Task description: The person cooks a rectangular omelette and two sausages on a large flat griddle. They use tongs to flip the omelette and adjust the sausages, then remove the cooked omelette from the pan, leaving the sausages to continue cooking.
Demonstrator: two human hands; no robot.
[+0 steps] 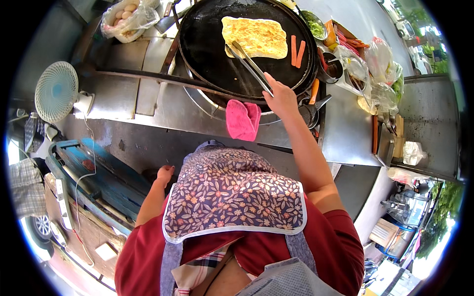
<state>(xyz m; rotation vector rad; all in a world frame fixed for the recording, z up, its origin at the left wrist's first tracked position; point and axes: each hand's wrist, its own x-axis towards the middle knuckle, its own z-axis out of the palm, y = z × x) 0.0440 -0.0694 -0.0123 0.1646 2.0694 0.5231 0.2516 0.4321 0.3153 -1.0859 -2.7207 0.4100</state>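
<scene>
My right hand (279,94) is closed around the handle end of metal tongs (253,68). The tips of the tongs are at the lower left edge of a yellow, egg-like flatbread (255,37) on a round black griddle (202,59). To the right of the flatbread, two pink sausage-like strips (293,50) lie side by side on the griddle. A pink cloth (242,120) hangs at the griddle's near edge, left of my right wrist. My left hand (165,173) hangs low beside the floral apron (233,199), away from the counter, its fingers curled; whether it holds anything is unclear.
A lined tub of eggs (126,14) stands at the back left, and a white fan (56,91) at the left. Right of the griddle are a bowl of shredded greens (314,26), a metal pot (330,68), an orange handle (314,91) and plastic bags (379,57). A metal bar (148,76) crosses the counter.
</scene>
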